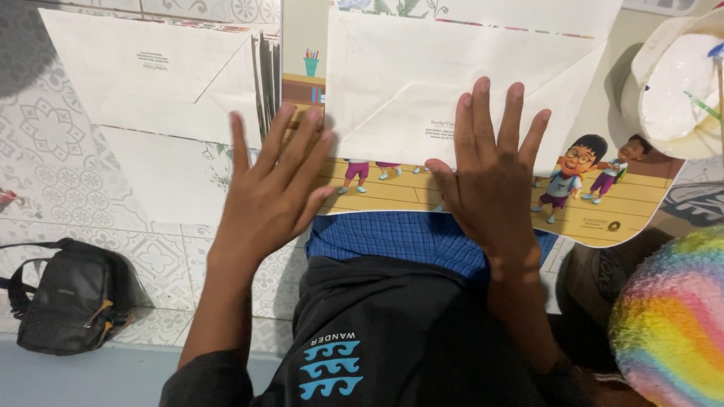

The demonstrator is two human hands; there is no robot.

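Note:
A white envelope [407, 83] lies back side up on a cartoon-printed board [603, 211] that rests over my lap. My right hand [494, 169] lies flat with fingers spread on the envelope's lower edge and the board. My left hand [275, 181] is flat too, fingers apart, with its fingertips at the envelope's lower left corner and its palm off the board's left edge. Neither hand grips anything.
A stack of white envelopes [158, 75] lies on the patterned tile floor [68, 188] at the upper left. A black bag [68, 298] sits at the lower left. At the right are a white pot of paste [679, 83] and a rainbow fuzzy object [671, 316].

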